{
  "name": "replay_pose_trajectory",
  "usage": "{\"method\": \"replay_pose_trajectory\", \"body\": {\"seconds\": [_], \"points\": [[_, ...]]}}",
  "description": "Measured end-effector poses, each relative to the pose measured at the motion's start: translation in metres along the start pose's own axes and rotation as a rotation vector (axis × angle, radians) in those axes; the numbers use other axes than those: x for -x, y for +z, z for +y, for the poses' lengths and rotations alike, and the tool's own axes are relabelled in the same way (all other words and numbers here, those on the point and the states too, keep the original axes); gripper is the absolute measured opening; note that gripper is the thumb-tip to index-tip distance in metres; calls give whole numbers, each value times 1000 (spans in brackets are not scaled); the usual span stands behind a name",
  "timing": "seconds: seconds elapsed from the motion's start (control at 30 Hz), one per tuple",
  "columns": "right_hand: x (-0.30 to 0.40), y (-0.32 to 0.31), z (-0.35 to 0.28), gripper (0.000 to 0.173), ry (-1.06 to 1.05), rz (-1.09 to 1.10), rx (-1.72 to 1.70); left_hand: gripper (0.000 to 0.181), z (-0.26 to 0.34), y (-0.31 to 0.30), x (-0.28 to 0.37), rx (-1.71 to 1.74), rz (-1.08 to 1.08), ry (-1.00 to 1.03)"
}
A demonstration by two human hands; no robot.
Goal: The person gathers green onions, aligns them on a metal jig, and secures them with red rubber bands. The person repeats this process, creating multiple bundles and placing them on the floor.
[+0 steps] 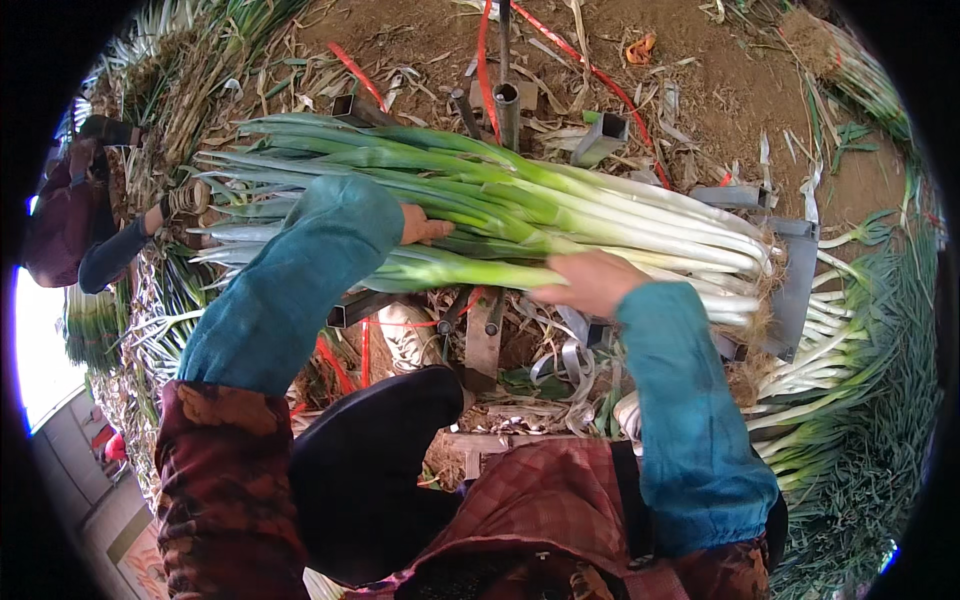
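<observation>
A thick bunch of green onions (517,195) lies crosswise before me, leaves to the left and white stalks with rooty ends to the right. My left hand (426,225) rests on the green leaves near the middle; its fingertips are partly lost among them, and its grip is not clear. Blurred by motion, my right hand (592,281) closes around the stalk of one green onion (480,271) along the bunch's near side. The bunch lies across a metal frame (600,139), its root ends close to an upright metal plate (793,289).
More green onions (840,352) are heaped at my right. Red plastic straps (622,94) run over the soil and around the metal posts (506,112). Another person (75,202) is at the far left beside piled onions. My shoe (409,337) shows beneath the frame.
</observation>
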State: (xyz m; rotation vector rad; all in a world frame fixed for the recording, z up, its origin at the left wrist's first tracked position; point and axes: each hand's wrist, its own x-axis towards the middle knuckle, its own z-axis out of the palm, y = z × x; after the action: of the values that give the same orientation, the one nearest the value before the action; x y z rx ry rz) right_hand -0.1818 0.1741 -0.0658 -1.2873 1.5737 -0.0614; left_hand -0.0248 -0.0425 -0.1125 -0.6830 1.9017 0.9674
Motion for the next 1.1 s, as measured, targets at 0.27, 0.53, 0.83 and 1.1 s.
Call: {"method": "replay_pose_trajectory", "body": {"seconds": [0.27, 0.53, 0.83, 1.1], "points": [[7, 64, 71, 59, 99, 406, -53, 57, 5, 34, 31, -312, 246, 77], [28, 69, 98, 59, 54, 528, 105, 40, 54, 61, 56, -994, 450, 240], [29, 71, 104, 59, 2, 580, -43, 27, 41, 68, 35, -1112, 435, 397], [67, 80, 95, 43, -99, 512, 211, 25, 39, 66, 23, -1057, 458, 399]]}}
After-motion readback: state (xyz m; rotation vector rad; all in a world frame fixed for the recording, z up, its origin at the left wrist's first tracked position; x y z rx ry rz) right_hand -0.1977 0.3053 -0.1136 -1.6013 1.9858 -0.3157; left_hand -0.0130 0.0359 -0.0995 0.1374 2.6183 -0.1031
